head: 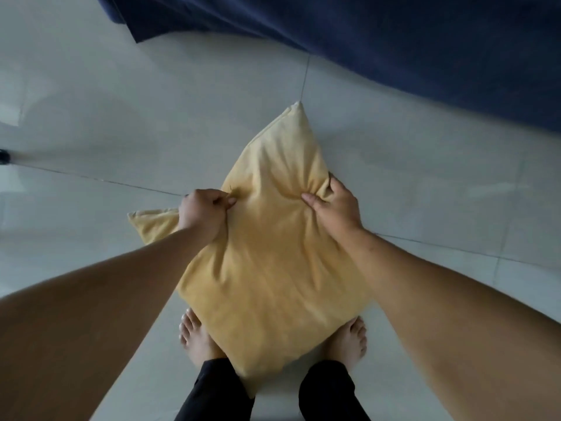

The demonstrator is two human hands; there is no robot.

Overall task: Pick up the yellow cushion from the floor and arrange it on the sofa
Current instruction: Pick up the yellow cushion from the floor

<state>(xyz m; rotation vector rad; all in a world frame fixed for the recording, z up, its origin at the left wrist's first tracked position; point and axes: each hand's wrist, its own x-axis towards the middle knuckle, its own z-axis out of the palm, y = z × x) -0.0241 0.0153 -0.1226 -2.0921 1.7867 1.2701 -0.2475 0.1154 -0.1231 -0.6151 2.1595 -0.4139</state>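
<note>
The yellow cushion [270,268] fills the middle of the view, above the pale tiled floor and over my two bare feet. My left hand [202,212] pinches its fabric at the left side, near one corner. My right hand [334,205] bunches the fabric at the right side, with creases radiating from the grip. One corner of the cushion points away from me toward the dark blue sofa [394,56], which runs across the top and right of the view. Its lowest corner hangs between my legs.
Glossy pale floor tiles [121,117] spread left and right of the cushion. The sofa's blue cover drapes down to the floor at the top. A small dark object [4,156] sits at the far left edge.
</note>
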